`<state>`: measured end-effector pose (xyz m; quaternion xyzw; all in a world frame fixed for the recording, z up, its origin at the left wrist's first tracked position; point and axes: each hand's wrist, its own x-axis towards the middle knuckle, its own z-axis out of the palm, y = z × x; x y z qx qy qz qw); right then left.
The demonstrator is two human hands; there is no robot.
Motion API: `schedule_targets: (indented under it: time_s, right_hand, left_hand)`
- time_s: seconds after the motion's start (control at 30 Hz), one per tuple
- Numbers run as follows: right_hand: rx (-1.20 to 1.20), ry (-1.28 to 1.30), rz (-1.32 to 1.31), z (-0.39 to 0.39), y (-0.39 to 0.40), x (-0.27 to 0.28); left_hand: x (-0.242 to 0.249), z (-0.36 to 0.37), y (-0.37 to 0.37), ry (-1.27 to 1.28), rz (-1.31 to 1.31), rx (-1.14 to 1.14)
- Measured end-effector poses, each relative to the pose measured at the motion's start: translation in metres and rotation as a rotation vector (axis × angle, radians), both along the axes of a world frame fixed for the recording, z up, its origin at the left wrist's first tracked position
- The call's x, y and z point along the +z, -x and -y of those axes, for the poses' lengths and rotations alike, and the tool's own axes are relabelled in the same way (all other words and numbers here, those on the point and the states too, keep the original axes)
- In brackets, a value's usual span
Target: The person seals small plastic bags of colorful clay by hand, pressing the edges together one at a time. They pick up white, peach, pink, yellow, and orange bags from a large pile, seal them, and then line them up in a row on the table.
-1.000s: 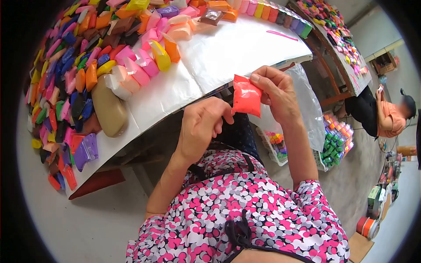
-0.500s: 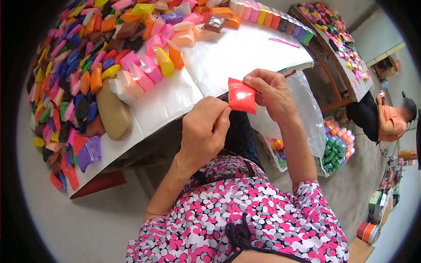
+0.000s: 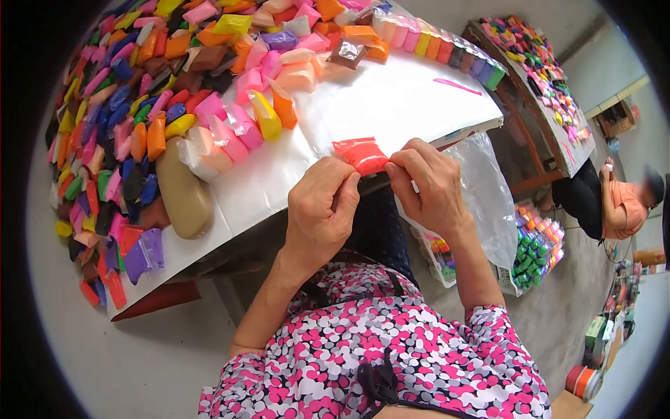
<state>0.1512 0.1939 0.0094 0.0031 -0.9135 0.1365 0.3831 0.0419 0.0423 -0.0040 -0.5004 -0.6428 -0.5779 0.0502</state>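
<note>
A small shiny red packet [image 3: 363,153] is stretched between my two hands at the table's front edge. My left hand [image 3: 321,199] pinches its near left corner between thumb and curled fingers. On the other side, my right hand [image 3: 434,183] grips the lower right corner. The packet looks plump, with a flat clear seal along its far edge. White covering [image 3: 405,98] lies on the table beyond it. To the left, a heap of soft packets [image 3: 146,91] in many colours spreads over the table, with a smooth tan block [image 3: 183,188] at its near side.
A clear-wrapped row of coloured packets [image 3: 440,49] lies at the table's far side. Below right hangs a clear plastic bag [image 3: 481,188], beside baskets of bundled packets [image 3: 537,244]. A second loaded table [image 3: 576,143] stands right, with a person [image 3: 621,202] near it.
The red packet has tipped from facing me upright to lying flatter, farther forward over the table edge. My right hand has moved down to its lower corner.
</note>
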Motion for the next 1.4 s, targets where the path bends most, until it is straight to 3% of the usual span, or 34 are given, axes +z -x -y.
schedule_targets:
  time_s: [0.37, 0.97, 1.2, 1.3, 1.4]
  right_hand:
    - [0.068, -0.192, -0.122, 0.002, -0.002, -0.004]
    - [0.059, -0.167, -0.116, 0.003, -0.011, -0.027]
    - [0.053, -0.196, -0.092, 0.006, -0.019, -0.024]
    - [0.076, -0.124, -0.149, 0.012, -0.026, -0.018]
    - [0.25, 0.395, -0.074, 0.011, -0.037, -0.022]
  left_hand:
    - [0.001, 0.005, 0.001, 0.049, -0.293, 0.106]
    - [-0.005, 0.004, -0.002, 0.213, -0.418, 0.103]
    - [-0.009, -0.004, -0.002, 0.109, -0.424, 0.116]
    - [-0.009, -0.005, -0.005, -0.005, -0.365, 0.091]
    - [-0.008, -0.004, -0.005, -0.164, -0.242, 0.058]
